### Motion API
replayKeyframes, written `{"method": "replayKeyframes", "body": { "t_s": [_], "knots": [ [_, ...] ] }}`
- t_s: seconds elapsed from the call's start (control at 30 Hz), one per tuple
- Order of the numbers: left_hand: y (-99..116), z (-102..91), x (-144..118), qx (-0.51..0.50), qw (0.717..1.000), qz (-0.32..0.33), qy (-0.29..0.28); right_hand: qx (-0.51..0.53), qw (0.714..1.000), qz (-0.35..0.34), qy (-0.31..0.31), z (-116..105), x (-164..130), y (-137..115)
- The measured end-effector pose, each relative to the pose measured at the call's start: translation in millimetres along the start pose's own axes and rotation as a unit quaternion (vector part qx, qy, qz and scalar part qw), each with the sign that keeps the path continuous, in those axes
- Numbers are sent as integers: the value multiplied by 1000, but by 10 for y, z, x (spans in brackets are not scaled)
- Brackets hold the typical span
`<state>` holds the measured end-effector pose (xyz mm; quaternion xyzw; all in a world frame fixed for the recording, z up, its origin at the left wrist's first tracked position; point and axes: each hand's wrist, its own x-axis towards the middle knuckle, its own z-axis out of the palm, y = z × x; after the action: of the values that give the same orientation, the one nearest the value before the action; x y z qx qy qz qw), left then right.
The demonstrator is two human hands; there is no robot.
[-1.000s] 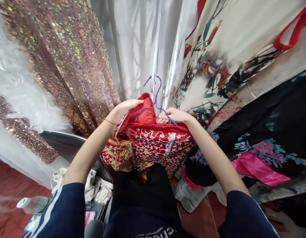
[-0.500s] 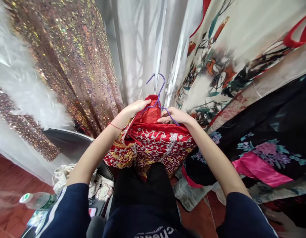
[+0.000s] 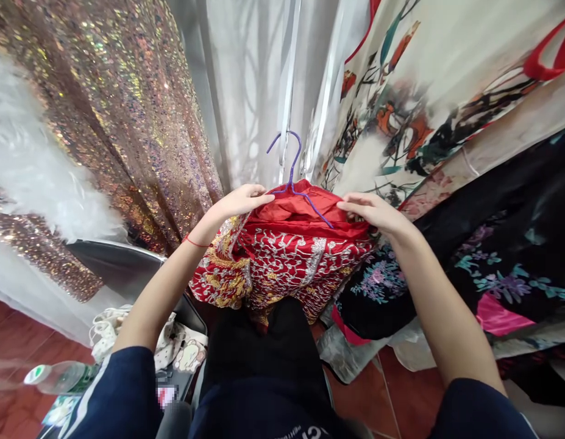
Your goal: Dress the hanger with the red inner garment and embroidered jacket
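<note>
A red garment (image 3: pixel 305 262) with silver and gold embroidery lies over my lap, its plain red lining turned up at the neck. Inside that opening sits a purple wire hanger (image 3: pixel 295 167), its hook pointing up and the end of one arm lying over the lining. My left hand (image 3: pixel 248 199) pinches the garment's edge beside the hanger's left arm. On the other side, my right hand (image 3: pixel 367 210) is closed on the right edge of the red fabric, apart from the hanger. The hanger's left end is hidden by cloth and my left hand.
A sequined gold dress (image 3: pixel 136 110) and white fluffy trim (image 3: pixel 44 158) hang at left. White curtain (image 3: pixel 245 79), a painted-print garment (image 3: pixel 401 122) and a black floral garment (image 3: pixel 506 225) stand behind and right. A plastic bottle (image 3: pixel 63 377) and drawstring bag (image 3: pixel 111 329) are lower left.
My right hand has moved right, away from the hanger, spreading the red lining wider. My left hand has shifted slightly left and down. The hanger stays in the neck opening.
</note>
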<state>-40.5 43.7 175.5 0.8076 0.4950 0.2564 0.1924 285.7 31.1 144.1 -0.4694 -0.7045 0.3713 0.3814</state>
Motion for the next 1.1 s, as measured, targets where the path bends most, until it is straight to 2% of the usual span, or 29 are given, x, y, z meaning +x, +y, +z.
{"method": "replayKeyframes", "body": {
  "t_s": [0.03,0.1,0.17,0.2,0.27,0.37,0.43,0.5,0.6,0.73,0.83,0.93,1.0,1.1],
  "knots": [
    [10,23,-82,-3,999,18,43,-2,997,-36,63,-4,-30,20],
    [53,129,-348,5,980,69,187,-3,978,-105,180,57,-60,77],
    [106,330,-719,27,936,109,334,4,957,-148,248,184,-53,156],
    [124,464,-920,34,918,115,379,14,953,-156,259,256,-39,201],
    [123,765,-1289,28,922,98,375,37,954,-155,253,386,-6,287],
    [12,1156,-1625,-12,953,-25,302,47,959,-144,238,494,11,372],
    [-118,1297,-1670,5,943,-126,309,39,958,-143,248,513,-13,391],
    [-271,1344,-1606,54,910,-209,355,29,955,-144,257,511,-47,387],
    [-510,1328,-1399,118,869,-281,389,23,961,-141,239,508,-90,364],
    [-825,1280,-1076,131,832,-325,431,91,984,-69,138,537,-135,287],
    [-1020,1185,-881,123,819,-306,469,132,989,11,63,552,-139,206],
    [-1112,1008,-758,162,814,-272,488,140,986,89,-12,532,-83,178],
    [-1114,860,-724,194,827,-266,456,149,980,124,-43,507,-30,207],
    [-1057,615,-746,197,881,-262,342,148,979,133,-48,460,25,268]
  ]
}}
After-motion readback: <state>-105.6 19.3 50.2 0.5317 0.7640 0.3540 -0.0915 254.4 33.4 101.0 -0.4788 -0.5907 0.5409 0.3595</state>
